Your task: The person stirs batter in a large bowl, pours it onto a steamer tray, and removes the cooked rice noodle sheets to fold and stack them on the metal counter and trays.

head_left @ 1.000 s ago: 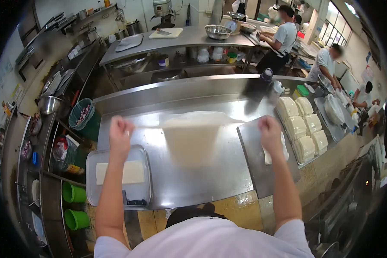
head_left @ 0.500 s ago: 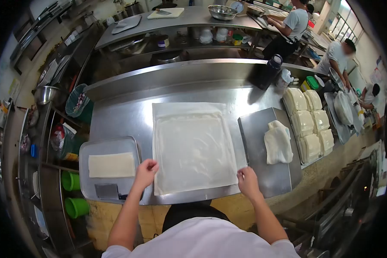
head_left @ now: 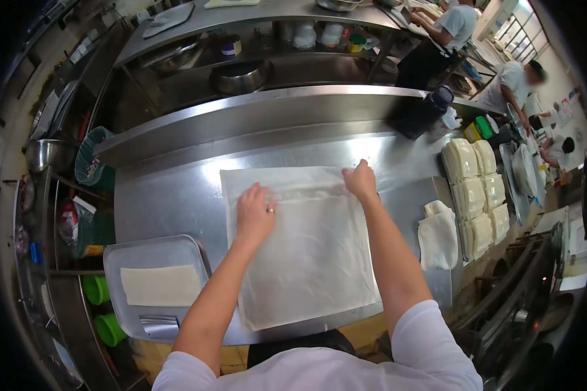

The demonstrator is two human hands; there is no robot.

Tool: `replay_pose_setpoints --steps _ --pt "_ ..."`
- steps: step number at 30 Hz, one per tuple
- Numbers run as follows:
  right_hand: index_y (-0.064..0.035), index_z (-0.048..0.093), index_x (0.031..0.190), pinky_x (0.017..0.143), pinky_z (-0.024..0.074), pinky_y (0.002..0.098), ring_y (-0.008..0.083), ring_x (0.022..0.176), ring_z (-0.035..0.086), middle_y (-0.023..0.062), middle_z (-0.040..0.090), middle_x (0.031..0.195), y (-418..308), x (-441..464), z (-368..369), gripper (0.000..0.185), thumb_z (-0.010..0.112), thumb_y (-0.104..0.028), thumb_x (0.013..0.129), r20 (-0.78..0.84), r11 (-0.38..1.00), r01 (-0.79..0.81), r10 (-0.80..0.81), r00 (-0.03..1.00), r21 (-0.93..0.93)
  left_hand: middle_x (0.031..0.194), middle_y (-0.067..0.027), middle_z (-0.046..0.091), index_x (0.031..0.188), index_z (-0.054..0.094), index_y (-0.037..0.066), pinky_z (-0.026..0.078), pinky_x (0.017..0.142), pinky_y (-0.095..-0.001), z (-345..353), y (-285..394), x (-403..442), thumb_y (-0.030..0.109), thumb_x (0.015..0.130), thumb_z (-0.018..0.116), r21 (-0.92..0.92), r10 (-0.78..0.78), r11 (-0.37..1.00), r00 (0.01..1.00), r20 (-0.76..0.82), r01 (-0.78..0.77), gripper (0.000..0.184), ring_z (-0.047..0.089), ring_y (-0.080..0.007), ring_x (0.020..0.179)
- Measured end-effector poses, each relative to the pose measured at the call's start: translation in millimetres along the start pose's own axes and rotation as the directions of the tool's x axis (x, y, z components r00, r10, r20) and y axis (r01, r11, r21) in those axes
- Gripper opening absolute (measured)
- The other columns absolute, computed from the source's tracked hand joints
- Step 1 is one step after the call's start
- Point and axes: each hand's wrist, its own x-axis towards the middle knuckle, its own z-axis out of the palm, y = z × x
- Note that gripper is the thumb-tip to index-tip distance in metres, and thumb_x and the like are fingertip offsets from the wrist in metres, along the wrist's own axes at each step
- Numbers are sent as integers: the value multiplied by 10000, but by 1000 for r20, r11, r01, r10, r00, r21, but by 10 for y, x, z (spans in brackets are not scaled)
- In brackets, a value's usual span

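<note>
A large, thin, whitish sheet [head_left: 306,260], partly see-through, lies on the steel table in front of me. Whether it is cloth or plastic I cannot tell; a paler square layer shows beneath its surface. My left hand [head_left: 255,212], a ring on one finger, rests on the upper left of the sheet with fingers stretched out, slightly blurred. At the far right corner, my right hand [head_left: 361,179] pinches the sheet's edge between thumb and fingers. A metal tray [head_left: 111,274] to the left holds a pale rectangular slab [head_left: 162,285] and a flat metal scraper [head_left: 159,326].
On the right, a folded white cloth [head_left: 437,236] lies on a metal box or board [head_left: 442,287]. Several wrapped pale stacks [head_left: 471,195] stand beyond it. A dark bottle [head_left: 425,112] stands near the raised back ledge [head_left: 254,117]. Other people work at the far right.
Both hands have moved from the sheet's near side edges to its far part. My left hand has opened onto the sheet; the right now pinches the far right corner. The view has tilted down.
</note>
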Motion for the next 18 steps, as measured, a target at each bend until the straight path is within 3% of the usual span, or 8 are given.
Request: replay_pose_setpoints --steps 3,5,8,11,13,15,17,18 --pt "42 704 1062 891 552 481 448 1005 691 279 718 1004 172 289 133 330 689 -169 810 189 998 -14 1 982 69 1307 -201 584 1280 602 -3 409 1058 -511 -131 -319 149 236 905 714 31 -187 980 963 -192 196 458 548 -369 1233" --pt "39 707 1052 855 563 448 412 964 711 251 733 984 144 316 79 313 684 -124 785 233 972 -109 58 971 210 1243 -189 608 1287 595 0 447 1018 -490 -108 -690 276 227 894 727 53 -343 921 868 -358 386 473 584 -350 1171" --pt "30 705 1078 845 561 402 347 973 720 215 746 1023 138 290 19 324 684 -64 768 270 904 -179 74 960 388 1200 -180 629 1303 576 5 500 940 -458 -326 -796 409 172 882 733 -145 -476 873 879 -37 466 479 627 -324 1092" --pt "16 691 1167 865 550 375 298 1013 714 194 747 1085 211 339 56 396 680 -18 773 183 757 -128 11 983 641 1200 -179 640 1311 567 6 525 886 -452 -225 -1011 514 112 882 720 -341 -432 822 889 150 457 468 651 -311 1031" --pt "12 672 1232 884 545 376 302 1047 705 198 738 1125 277 329 97 434 663 -15 799 47 664 -13 -34 998 747 1214 -186 642 1302 579 9 513 916 -451 -263 -920 481 98 884 716 -436 -460 794 887 26 425 449 643 -325 1053" --pt "16 648 1289 905 542 391 338 1092 694 218 724 1169 365 227 126 448 635 -36 844 -129 620 150 -78 989 770 1230 -193 643 1293 590 16 496 955 -455 -323 -790 401 94 887 713 -394 -424 851 897 -126 347 432 630 -342 1085" --pt "27 590 1366 974 519 388 328 1182 657 214 681 1278 333 -83 -43 479 624 -46 893 -6 848 125 -142 990 516 1248 -198 643 1286 599 25 474 1004 -466 -371 -585 245 99 890 710 -192 -284 953 915 -287 236 418 613 -364 1127" --pt "33 560 1404 1009 507 387 324 1227 638 212 659 1333 256 -295 -163 497 619 -51 918 62 924 123 -155 986 361 1278 -200 636 1296 596 19 456 1037 -473 -328 -454 142 114 891 715 -179 -189 972 961 -202 154 433 593 -378 1175"
